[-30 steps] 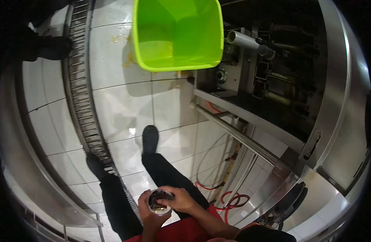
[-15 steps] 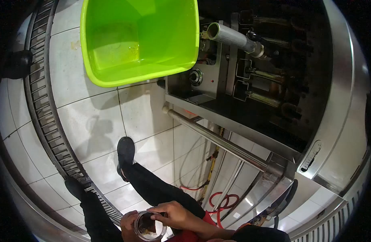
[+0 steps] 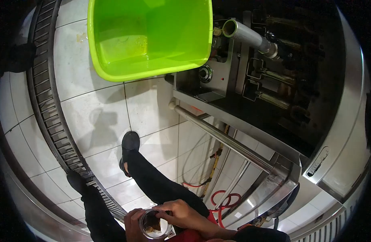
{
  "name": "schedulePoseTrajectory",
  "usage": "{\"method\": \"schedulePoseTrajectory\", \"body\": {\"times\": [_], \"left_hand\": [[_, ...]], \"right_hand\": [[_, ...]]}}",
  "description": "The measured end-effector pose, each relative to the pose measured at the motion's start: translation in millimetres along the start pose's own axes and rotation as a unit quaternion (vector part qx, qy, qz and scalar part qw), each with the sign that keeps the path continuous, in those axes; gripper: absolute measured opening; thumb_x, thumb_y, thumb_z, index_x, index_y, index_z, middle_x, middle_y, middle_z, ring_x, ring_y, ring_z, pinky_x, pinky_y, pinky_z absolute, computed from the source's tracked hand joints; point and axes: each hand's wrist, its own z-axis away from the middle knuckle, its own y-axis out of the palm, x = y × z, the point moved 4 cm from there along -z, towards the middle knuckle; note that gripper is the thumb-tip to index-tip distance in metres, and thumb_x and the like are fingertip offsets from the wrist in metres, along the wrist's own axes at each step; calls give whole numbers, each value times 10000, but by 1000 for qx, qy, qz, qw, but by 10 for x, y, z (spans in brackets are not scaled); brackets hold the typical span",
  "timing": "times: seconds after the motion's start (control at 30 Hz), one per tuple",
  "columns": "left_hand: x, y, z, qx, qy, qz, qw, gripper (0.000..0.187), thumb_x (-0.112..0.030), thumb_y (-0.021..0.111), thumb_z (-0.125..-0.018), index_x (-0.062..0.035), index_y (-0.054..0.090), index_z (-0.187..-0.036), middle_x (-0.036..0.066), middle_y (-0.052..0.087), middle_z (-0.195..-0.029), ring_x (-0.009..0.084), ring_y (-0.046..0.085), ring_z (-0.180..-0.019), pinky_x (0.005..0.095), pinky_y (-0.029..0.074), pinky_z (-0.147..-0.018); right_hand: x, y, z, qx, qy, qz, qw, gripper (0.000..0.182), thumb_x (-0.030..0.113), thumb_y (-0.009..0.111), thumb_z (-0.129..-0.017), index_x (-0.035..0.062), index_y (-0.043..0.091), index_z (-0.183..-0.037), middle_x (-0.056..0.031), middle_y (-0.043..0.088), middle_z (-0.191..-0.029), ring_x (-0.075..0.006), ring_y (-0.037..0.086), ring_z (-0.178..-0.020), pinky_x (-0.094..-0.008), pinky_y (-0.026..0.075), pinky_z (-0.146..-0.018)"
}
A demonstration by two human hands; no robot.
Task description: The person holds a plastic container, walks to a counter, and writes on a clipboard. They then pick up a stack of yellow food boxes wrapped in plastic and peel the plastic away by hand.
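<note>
A clear round jar [image 3: 157, 231] is held low in front of me, its mouth facing up. Dark brown and white matter shows through the opening; I cannot make out what it is. My left hand [image 3: 134, 222] is closed around the jar's left side. From the right, my right hand [image 3: 181, 213] grips the jar's rim, its thumb reaching over the mouth. The undersides of both hands are hidden.
A lime green tub [image 3: 153, 71] stands ahead, tilted in view. To the right is a steel cooking unit [image 3: 242, 117] with burners, a knob and a drain pipe [image 3: 250, 37]. A floor grate [image 3: 52, 113] curves along the left. Red hose [image 3: 225, 201] hangs below.
The view has shifted slightly, so the tub and cooking unit sit a little further right and higher. Both hands still hold the jar, with its mouth slightly lower in view.
</note>
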Motion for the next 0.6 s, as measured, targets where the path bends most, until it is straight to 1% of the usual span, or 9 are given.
{"method": "schedulePoseTrajectory", "body": {"times": [0.07, 0.13, 0.27, 0.33, 0.37, 0.43, 0.47, 0.53, 0.6], "left_hand": [[-104, -76, -57, -24, -5, -17, 1000, 776, -254, 845, -562, -17, 472, -1200, 190, 502, -1106, 374, 496, -1027, 466, 405, -870], [-137, -93, -87, -1, 1, 12, 1000, 751, -224, 837, -567, -23, 492, -1204, 181, 527, -1084, 374, 485, -1077, 461, 400, -910], [-71, -69, -40, 15, -20, -7, 1000, 759, -204, 837, -557, -10, 498, -1208, 188, 537, -1067, 380, 477, -1101, 466, 389, -941], [-62, -68, -19, 17, 7, -47, 999, 738, -260, 817, -568, -8, 503, -1187, 149, 556, -1040, 313, 538, -1023, 421, 419, -881], [-38, -59, 8, 16, 5, -49, 999, 738, -260, 817, -568, -8, 503, -1187, 149, 556, -1040, 313, 538, -1023, 421, 419, -881], [63, -15, 92, 54, -52, -97, 992, 952, -236, 913, -486, 0, 392, -1247, 220, 487, -1188, 337, 526, -1121, 440, 451, -949], [82, -22, 123, 54, -54, -99, 992, 952, -236, 913, -486, 0, 392, -1247, 220, 487, -1188, 337, 526, -1121, 440, 451, -949], [158, -17, 190, 82, -102, -71, 989, 966, -281, 913, -486, -6, 398, -1255, 232, 446, -1227, 380, 466, -1170, 472, 402, -988], [206, -5, 237, 57, -92, -69, 992, 969, -252, 917, -480, -6, 394, -1258, 207, 458, -1208, 354, 499, -1136, 449, 431, -962]], "right_hand": [[6, 0, 10, -8, -1, 7, 1000, 300, 217, 620, -894, 24, 650, -1122, -164, 658, -830, -258, 643, -713, -333, 491, -662], [46, -28, 19, 0, 38, 4, 999, 287, 208, 624, -890, 39, 656, -1120, -150, 644, -786, -239, 638, -698, -334, 484, -649], [23, 9, 28, -9, 36, -2, 999, 284, 208, 634, -882, 59, 662, -1123, -141, 631, -757, -227, 629, -663, -333, 478, -628], [-28, 41, 38, -27, -3, 26, 999, 284, 206, 636, -880, 70, 663, -1128, -146, 634, -758, -225, 621, -643, -333, 476, -625], [-54, 66, 45, -25, -4, 24, 999, 284, 206, 636, -880, 70, 663, -1128, -146, 634, -758, -225, 621, -643, -333, 476, -625], [-113, 120, 62, -33, 20, 2, 999, 272, 189, 635, -873, 63, 668, -1112, -153, 645, -765, -227, 633, -669, -332, 483, -643], [-119, 153, 70, -31, 19, 0, 999, 272, 189, 635, -873, 63, 668, -1112, -153, 645, -765, -227, 633, -669, -332, 483, -643], [-136, 211, 82, -47, 28, -22, 998, 258, 166, 634, -860, 62, 675, -1092, -159, 661, -790, -230, 649, -708, -329, 491, -665], [-180, 277, 86, -42, 29, -24, 998, 259, 163, 639, -850, 64, 677, -1087, -160, 667, -796, -237, 656, -710, -330, 495, -661]]}}
